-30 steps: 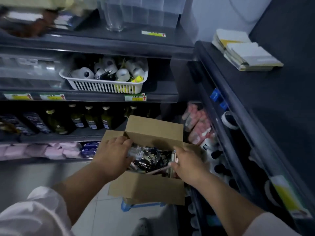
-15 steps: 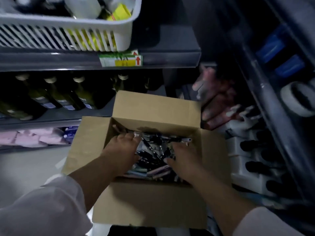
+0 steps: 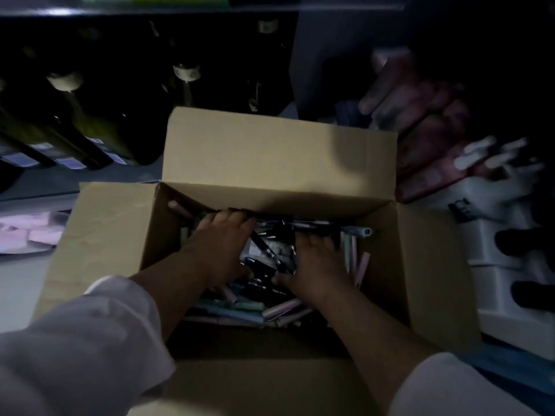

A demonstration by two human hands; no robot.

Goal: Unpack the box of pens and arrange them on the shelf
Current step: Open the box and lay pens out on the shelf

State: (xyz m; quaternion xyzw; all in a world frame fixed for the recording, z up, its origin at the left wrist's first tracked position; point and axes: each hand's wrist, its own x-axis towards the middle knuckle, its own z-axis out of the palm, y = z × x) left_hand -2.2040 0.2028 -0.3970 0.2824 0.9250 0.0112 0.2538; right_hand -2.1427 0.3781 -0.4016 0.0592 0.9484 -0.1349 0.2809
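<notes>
Two hands are down inside the open cardboard box [image 3: 270,151], palms lowered onto the loose heap of pens [image 3: 270,253] that fills its bottom. The left hand [image 3: 222,244] covers the far-left part of the heap and the right hand [image 3: 315,265] the right side. The pens lie directly under and between them, so neither hand is plainly nearer. The barrels lie crossed: slim, glossy black ones with metal clips slant diagonally, while matte pastel pink and green ones run mostly across the box at its near edge. The fingertips are sunk among the barrels, so it cannot be told whether either grip has closed on anything. A two-handed scoop looks likely. The shelf [image 3: 90,175], with dark glass bottles [image 3: 75,124], stands beyond the box's left flap.
</notes>
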